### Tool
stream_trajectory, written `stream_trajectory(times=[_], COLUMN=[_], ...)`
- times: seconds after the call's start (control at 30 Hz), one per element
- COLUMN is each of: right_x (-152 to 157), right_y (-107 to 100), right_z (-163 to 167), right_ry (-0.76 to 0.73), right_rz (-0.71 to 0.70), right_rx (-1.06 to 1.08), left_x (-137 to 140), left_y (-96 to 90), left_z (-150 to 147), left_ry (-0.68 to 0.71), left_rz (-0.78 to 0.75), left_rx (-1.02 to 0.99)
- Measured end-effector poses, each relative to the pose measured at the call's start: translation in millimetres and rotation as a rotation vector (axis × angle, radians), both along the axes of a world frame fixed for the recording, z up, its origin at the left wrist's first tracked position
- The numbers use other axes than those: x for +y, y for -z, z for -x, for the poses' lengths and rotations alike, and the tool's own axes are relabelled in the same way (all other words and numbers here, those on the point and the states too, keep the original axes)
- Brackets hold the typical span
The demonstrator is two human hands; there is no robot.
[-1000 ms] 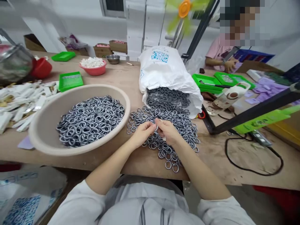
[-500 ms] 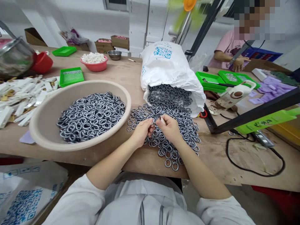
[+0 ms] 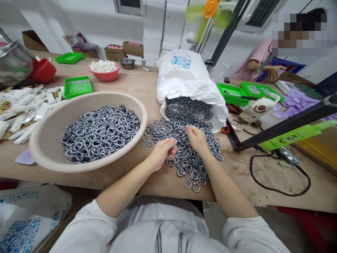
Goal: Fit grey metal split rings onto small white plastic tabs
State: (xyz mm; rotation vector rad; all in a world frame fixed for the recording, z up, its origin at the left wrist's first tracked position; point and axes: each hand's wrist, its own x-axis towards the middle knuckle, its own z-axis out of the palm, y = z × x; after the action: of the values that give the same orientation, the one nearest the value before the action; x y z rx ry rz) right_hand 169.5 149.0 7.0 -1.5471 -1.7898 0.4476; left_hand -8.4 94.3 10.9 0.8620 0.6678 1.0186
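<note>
A heap of dark grey metal rings (image 3: 189,165) spreads over the wooden table in front of me, spilling from the mouth of a white sack (image 3: 184,77). My left hand (image 3: 163,151) is closed at the heap's near left side, with a grey ring pinched at thumb and forefinger. My right hand (image 3: 197,140) is above the middle of the heap, its fingers bent together; whatever is between the fingertips is hidden. To the left stands a large beige basin (image 3: 47,137), holding many similar rings.
White plastic pieces (image 3: 23,109) lie at the far left. Behind the basin are a green tray (image 3: 78,92) and a red bowl (image 3: 104,75) of white parts. A black metal bar (image 3: 284,123), bottle (image 3: 259,110) and cable (image 3: 251,175) occupy the right. A person (image 3: 259,59) works beyond.
My hands have moved apart: the right has shifted away from the left, slightly up and right over the heap. The left stays pinched, slightly lower. The camera view has turned a little.
</note>
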Motion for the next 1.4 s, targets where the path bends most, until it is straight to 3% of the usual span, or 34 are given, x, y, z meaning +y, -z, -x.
stream_trajectory(times=[0.13,0.23,0.33,0.43,0.53,0.63,0.7,0.9,1.03,1.1,1.2,1.4], right_x=[23.7,39.0,47.3,43.4,28.4,8.1,-3.9,-18.7,-21.8,-23.9,-26.4,-27.8], right_y=[-7.2,-12.5,-14.7,-13.9,-8.7,-1.1,2.2,2.7,3.4,3.3,3.0,2.7], right_z=[-8.1,-2.3,-3.8,-12.4,-13.9,-1.6,9.9,29.3,32.2,32.1,29.5,26.9], right_ry=[0.156,0.173,0.185,0.185,0.020,-0.225,-0.361,-0.501,-0.315,-0.263,-0.349,-0.393], right_rz=[0.074,0.175,0.224,0.184,0.151,0.265,0.373,0.437,0.256,0.189,0.245,0.201], right_rx=[-0.348,-0.649,-0.726,-0.588,-0.217,0.278,0.461,0.505,0.564,0.646,0.750,0.711], left_x=[13.4,21.6,24.3,23.6,21.3,18.7,17.1,13.9,13.7,13.4,12.0,10.9], left_y=[8.3,12.1,9.7,5.4,5.3,10.3,14.2,15.0,12.3,11.8,10.9,8.4], left_z=[5.4,10.5,13.2,13.1,10.0,4.5,1.2,-0.9,0.1,0.1,0.0,1.4], left_ry=[-0.138,-0.195,-0.266,-0.289,-0.224,-0.171,-0.159,-0.121,-0.189,-0.174,-0.091,-0.081], left_rz=[0.083,0.126,0.173,0.255,0.279,0.215,0.137,0.004,-0.071,-0.057,0.022,0.062], left_rx=[0.003,-0.012,-0.037,-0.053,-0.055,0.007,0.050,0.125,0.094,0.062,0.013,-0.041])
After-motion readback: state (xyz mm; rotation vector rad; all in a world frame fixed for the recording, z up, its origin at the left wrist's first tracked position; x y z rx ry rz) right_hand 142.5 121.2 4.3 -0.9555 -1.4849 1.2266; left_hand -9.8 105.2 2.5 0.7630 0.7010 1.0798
